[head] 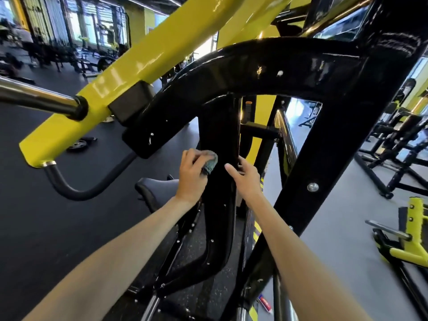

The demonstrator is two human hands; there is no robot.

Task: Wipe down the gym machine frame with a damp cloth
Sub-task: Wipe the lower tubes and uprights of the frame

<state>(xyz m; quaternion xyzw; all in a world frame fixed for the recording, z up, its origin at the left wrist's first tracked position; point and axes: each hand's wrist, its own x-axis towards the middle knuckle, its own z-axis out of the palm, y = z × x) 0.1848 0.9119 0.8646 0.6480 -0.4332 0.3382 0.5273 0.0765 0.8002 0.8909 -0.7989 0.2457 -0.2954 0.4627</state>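
Cloth [210, 163], a grey-blue bunched wad, sat under the left hand's [193, 179] curled fingers [192, 156], which clamped it and pressed it against the left face of the black post [218, 126]. The wad had no clear long axis. The post's long axis ran up-down, from the curved black beam [254, 66] above the fingertips to the base far below the wrists. The right hand [246, 179] was just beside the cloth, thumb across the post's front and fingers wrapped round its right edge, bracing. Progress, as a judgement: mid-wipe on the post. No wet streaks were readable on the gloss, so what was done could not be told. Likely left were the beam above, the diagonal strut [312, 158] right of the right hand, and the yellow arm [139, 61] up-left of the left fingers. The seat pad [157, 186] lay just left of the left wrist.
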